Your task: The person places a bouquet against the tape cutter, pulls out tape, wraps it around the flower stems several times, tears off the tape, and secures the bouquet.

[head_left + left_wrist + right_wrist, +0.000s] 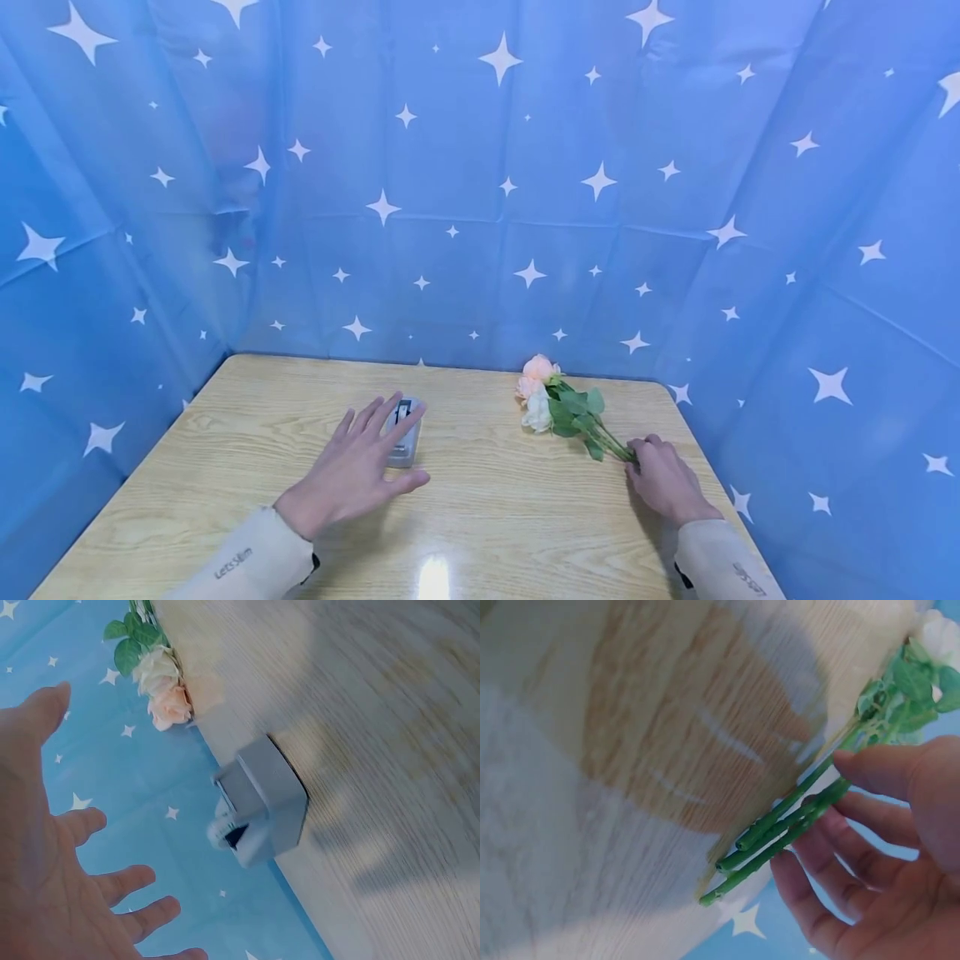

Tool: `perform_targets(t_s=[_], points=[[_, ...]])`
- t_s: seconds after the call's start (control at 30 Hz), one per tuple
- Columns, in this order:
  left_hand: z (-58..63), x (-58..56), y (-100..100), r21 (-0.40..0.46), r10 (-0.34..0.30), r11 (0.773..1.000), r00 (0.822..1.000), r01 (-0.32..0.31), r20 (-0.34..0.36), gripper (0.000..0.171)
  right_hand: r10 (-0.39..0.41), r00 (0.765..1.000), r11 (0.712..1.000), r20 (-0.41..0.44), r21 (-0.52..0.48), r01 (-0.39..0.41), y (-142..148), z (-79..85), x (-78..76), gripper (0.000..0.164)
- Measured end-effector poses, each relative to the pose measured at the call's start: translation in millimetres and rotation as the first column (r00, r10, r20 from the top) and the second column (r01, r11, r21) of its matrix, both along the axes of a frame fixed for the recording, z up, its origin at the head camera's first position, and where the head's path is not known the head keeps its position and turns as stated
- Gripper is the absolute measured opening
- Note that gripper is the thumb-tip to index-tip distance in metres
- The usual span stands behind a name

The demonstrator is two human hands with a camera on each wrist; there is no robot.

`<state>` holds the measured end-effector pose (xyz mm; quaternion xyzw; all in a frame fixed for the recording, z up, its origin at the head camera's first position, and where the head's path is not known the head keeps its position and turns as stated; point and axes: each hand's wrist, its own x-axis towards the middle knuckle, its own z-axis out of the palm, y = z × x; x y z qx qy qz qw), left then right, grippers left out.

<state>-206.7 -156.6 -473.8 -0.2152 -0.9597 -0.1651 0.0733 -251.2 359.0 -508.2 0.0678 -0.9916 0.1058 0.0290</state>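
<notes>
Flowers [576,407] extend forward and leftward from the right hand [663,481], whose thumb and fingers pinch their stems [780,841]; the left hand [352,475] is spread, a grey device [274,796] on the desk [517,508] just beyond its palm.

Pale cream sleeves [251,554] worn, each marked with dark printed lettering [233,563]. Black bands [313,565] half covered beneath. Left hand [348,475] and right hand [666,479] seen bare.
</notes>
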Motion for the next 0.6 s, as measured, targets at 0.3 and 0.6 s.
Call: perform_targets(t_s=[0.3, 0.6], points=[[-1.1, 3.3, 11, 0.007, -0.048, 0.999, 0.999, 0.048, 0.019, 0.092, 0.016, 0.999, 0.998, -0.049, -0.052, -0.018, 11, -16.1, -4.6, 0.024], [-0.4, 5.7, 29, -0.011, -0.108, 0.994, 0.994, 0.108, 0.010, 0.093, -0.038, 0.999, 0.997, 0.014, -0.072, 0.039, 2, -5.0, -1.5, 0.013]])
